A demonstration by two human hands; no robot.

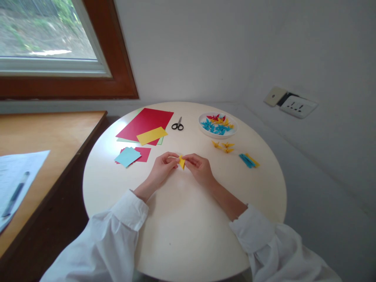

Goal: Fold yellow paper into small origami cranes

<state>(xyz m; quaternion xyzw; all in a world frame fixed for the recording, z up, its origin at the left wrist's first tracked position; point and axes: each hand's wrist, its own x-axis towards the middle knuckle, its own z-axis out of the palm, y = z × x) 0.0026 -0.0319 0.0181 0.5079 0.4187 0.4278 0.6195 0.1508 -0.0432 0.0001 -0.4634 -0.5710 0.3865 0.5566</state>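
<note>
So we've got both hands pinched onto a small yellow folded paper piece (182,161) right in the middle of the round white table (182,235), left hand (162,167) closed on its left edge and right hand (199,166) closed on the right, held just above or right at the tabletop, hard to say which. Around us: a big red sheet (147,123) with a yellow sheet (152,135) lying on it, a light blue square (127,156) over a smaller red square (143,154), black scissors (178,125) further back, and a white plate (217,134) of blue, yellow and red folded figures. Three little yellow folded figures (223,147) sit loose near the plate, plus blue and yellow folded strips (249,160) to the right. What could go wrong, we reckon: the piece is tiny and the fingertips cover most of it, so a crease could land crooked or the paper could tear if we pull apart too hard. A sleeve (129,211) dragging across could also nudge the loose squares. As for writing, nothing readable: the paper with a pen (14,194) on the wooden desk (44,129) at left has print, but it's too blurred, and the wall socket (298,106) shows no legible label.
</note>
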